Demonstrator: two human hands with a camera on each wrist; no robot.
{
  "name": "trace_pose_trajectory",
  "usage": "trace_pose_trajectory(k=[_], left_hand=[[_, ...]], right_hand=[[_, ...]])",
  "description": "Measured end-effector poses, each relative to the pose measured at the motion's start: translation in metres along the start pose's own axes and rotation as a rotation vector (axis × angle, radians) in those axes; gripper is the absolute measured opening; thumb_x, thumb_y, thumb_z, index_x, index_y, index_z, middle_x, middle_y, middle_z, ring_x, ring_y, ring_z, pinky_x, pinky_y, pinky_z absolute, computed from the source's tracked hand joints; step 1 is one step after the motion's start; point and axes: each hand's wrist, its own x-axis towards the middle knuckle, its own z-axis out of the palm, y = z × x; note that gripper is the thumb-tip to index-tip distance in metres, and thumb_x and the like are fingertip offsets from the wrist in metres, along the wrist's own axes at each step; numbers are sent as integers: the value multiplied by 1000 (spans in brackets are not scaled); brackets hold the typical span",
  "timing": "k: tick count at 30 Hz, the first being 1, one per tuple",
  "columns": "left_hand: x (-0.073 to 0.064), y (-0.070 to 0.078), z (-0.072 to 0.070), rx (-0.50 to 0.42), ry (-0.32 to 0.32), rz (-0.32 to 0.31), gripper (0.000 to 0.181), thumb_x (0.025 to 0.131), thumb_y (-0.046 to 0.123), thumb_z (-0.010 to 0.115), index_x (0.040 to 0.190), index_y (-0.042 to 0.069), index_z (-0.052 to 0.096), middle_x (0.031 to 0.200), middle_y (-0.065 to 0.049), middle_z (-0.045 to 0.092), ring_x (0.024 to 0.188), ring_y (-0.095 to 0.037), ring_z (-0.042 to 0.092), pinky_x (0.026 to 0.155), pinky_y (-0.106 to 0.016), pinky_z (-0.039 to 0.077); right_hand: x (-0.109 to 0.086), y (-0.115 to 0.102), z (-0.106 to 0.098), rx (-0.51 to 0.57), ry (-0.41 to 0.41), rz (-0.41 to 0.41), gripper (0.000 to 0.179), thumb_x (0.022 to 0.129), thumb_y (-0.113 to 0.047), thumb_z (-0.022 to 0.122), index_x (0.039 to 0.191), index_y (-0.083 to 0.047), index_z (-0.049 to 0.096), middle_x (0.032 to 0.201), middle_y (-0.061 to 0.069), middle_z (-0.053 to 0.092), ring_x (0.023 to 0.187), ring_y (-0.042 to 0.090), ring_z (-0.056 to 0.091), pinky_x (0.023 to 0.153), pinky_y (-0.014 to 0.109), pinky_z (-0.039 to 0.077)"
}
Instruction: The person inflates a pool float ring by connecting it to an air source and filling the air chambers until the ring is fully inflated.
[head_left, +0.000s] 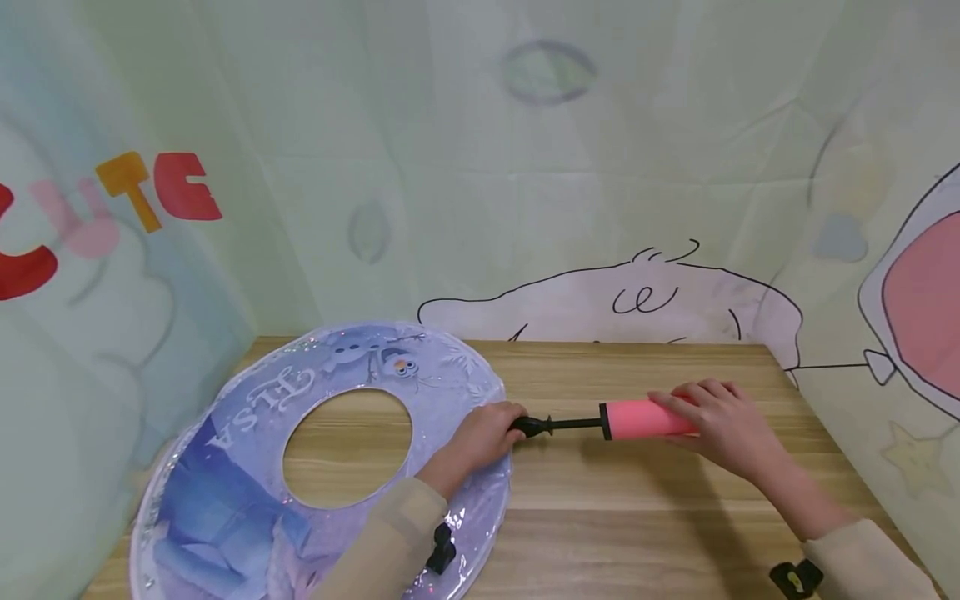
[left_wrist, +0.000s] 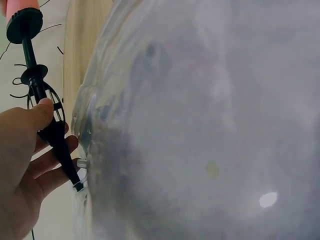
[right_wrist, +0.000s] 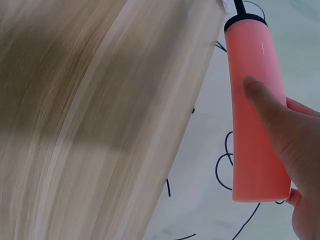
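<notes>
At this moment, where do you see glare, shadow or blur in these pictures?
Head view: glints on the inflatable ring, soft shadow on the table near the pump; left wrist: a white glare spot on the ring, its print hazy; right wrist: broad shadows across the table, thin highlight on the pump.

Up and well to the left of the left hand (head_left: 480, 437), the cloth wall (head_left: 322, 167) bears the big word "CUTE" (head_left: 97, 235): a red C cut by the view's edge, a pale pink U, an orange T, a red E. Left of that hand, the swim ring (head_left: 232, 492) carries white letters (head_left: 272, 400), seemingly "ELSA", the E nearest the hand.
</notes>
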Motion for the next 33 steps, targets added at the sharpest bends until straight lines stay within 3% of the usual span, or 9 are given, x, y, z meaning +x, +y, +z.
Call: trace_pose_trajectory(k=[2, 5, 17, 24, 26, 28, 31, 33], left_hand=[[0, 0, 0, 5, -2, 4, 21, 85, 21, 64, 104, 10, 64, 95, -3, 67, 85, -15, 62, 77, -31, 50], [0, -1, 1, 8, -4, 9, 21, 85, 20, 64, 104, 9, 64, 95, -3, 67, 85, -16, 62, 77, -31, 50], [0, -1, 0, 8, -21, -7, 20, 85, 19, 65, 103, 10, 64, 93, -3, 66, 83, -15, 61, 76, -31, 50], [-2, -2, 1, 14, -6, -7, 21, 86, 19, 64, 104, 9, 64, 95, -4, 67, 86, -16, 62, 77, -32, 50], [-1, -2, 3, 23, 5, 4, 22, 86, 20, 64, 104, 9, 64, 95, -4, 67, 86, -16, 62, 77, -31, 50], [-1, -1, 3, 35, 18, 16, 22, 85, 20, 64, 104, 9, 64, 94, -4, 67, 86, -17, 63, 76, -31, 50], [-1, 0, 3, 56, 34, 29, 22, 85, 19, 64, 104, 8, 64, 92, -4, 66, 84, -17, 63, 74, -31, 50], [-2, 1, 3, 63, 38, 27, 22, 85, 19, 64, 105, 8, 64, 90, -5, 66, 82, -18, 62, 74, -32, 50]], right_hand=[[-3, 3, -2, 10, 7, 6, 66, 80, -67, 32, 118, -22, 62, 94, 5, 64, 89, 29, 56, 74, 48, 44], [-7, 7, -5, 12, 23, 14, 74, 81, -67, 17, 116, -22, 63, 93, 5, 64, 88, 29, 56, 73, 48, 44], [-23, 25, -20, -33, -4, 47, 76, 81, -69, 13, 116, -22, 62, 94, 6, 64, 88, 31, 55, 73, 50, 42], [-21, 23, -15, -29, 26, 55, 75, 82, -68, 14, 115, -21, 63, 95, 9, 64, 88, 33, 56, 73, 51, 41], [-16, 17, -10, -21, 27, 44, 68, 82, -68, 25, 115, -21, 63, 96, 9, 64, 89, 32, 56, 74, 51, 42], [-9, 11, -5, -31, 15, 34, 58, 78, -64, 52, 116, -21, 62, 97, 9, 64, 91, 32, 56, 75, 50, 43], [0, 0, 1, -48, -5, 38, 63, 61, -44, 82, 116, -22, 62, 98, 9, 64, 93, 31, 56, 76, 50, 43], [5, -7, 5, -62, -5, 46, 68, 53, -33, 88, 115, -22, 62, 98, 10, 64, 93, 31, 56, 76, 50, 43]])
